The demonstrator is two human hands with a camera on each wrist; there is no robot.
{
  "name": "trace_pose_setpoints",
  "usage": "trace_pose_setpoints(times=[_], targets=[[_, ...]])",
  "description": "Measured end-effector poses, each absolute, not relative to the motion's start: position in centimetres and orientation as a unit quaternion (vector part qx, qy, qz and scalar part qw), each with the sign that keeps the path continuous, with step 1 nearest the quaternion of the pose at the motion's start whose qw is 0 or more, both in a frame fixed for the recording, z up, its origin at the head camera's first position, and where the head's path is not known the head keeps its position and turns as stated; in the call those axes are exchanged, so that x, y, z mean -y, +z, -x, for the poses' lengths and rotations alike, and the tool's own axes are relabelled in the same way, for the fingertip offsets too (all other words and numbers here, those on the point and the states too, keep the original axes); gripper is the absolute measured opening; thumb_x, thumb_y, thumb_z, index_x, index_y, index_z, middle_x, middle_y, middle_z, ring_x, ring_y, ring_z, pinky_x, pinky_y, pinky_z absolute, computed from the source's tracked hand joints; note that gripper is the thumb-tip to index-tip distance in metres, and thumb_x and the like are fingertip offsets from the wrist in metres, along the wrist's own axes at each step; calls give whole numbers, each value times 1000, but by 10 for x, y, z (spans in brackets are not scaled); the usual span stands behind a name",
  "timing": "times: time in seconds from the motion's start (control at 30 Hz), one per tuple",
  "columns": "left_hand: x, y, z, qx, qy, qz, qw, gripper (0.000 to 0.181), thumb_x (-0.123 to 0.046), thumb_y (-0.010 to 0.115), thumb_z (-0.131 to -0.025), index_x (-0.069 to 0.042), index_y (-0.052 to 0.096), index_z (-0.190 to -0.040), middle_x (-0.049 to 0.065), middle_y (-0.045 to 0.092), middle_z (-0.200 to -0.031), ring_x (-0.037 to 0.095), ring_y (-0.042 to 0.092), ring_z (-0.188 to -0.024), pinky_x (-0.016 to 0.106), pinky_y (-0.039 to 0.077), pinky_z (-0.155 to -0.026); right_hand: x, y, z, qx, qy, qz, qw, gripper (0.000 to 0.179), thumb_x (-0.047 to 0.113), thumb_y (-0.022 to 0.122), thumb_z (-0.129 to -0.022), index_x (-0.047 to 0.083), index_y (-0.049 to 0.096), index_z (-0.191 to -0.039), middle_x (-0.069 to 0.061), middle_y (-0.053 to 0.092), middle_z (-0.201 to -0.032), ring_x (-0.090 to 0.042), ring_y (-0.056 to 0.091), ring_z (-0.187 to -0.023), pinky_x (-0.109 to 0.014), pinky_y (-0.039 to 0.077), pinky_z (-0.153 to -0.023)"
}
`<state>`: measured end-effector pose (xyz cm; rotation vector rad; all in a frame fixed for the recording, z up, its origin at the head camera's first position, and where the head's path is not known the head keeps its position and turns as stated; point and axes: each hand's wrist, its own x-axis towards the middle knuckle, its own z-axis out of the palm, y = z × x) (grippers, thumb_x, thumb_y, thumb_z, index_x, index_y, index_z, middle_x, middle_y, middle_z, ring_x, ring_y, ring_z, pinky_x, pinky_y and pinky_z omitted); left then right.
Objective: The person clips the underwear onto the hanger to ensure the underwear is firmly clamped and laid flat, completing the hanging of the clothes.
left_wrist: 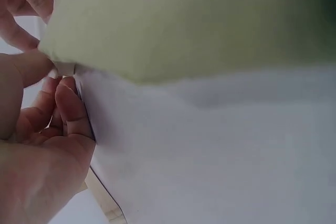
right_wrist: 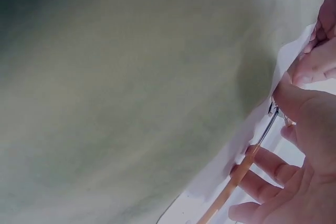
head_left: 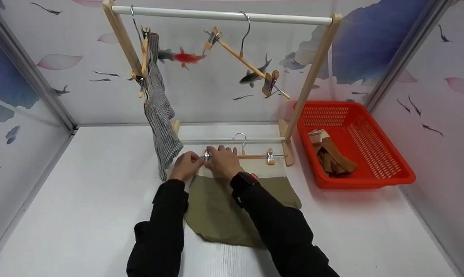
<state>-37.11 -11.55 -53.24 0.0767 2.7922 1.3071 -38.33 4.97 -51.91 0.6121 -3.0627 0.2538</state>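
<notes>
An olive-green garment (head_left: 216,207) with a cream top band (head_left: 260,167) lies flat on the table. A wooden clip hanger (head_left: 253,156) lies along that band, its hook toward the rack. My left hand (head_left: 186,165) pinches the band's left corner between thumb and fingers; the left wrist view shows the thumb (left_wrist: 31,69) on the cloth edge. At the hanger's left metal clip (head_left: 206,155), my right hand (head_left: 225,161) pinches with thumb and forefinger. Its other fingers spread by the wooden bar (right_wrist: 231,187). The right clip (head_left: 270,157) sits at the band's upper right.
A rack with a white rail (head_left: 216,14) stands behind. Striped trousers (head_left: 158,111) hang at its left, beside a bare clip hanger (head_left: 239,57). On the right, a red basket (head_left: 386,154) holds brown cloth (head_left: 334,154). Patterned panels (head_left: 224,104) enclose the table.
</notes>
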Motion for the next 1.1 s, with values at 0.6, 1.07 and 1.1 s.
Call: trace_pose_setpoints(times=[0.6,1.07,1.1], targets=[[121,-529,369,-893,446,-31,43,23,-11,54,-99,5,61,-114,20,64,-111,34,61,-105,46,47,-93,-37,-521,397,958,248,-142,-7,22,26,63,-103,10,71,-115,-10,67,-121,-34,57,-119,-69,27,-108],[115,-527,369,-898,437,-11,49,41,-38,64,-97,2,68,-102,15,69,-99,28,63,-89,42,50,-84,-70,-506,409,871,416,-253,-61,39,18,60,-104,-1,58,-139,-15,66,-125,-25,64,-109,-30,50,-93],[115,-527,369,-899,434,-14,47,43,-43,65,-97,0,69,-97,12,69,-94,26,63,-85,40,50,-81,-71,-504,409,868,421,-256,-61,38,18,60,-104,0,60,-137,-14,65,-126,-24,64,-109,-29,49,-94]])
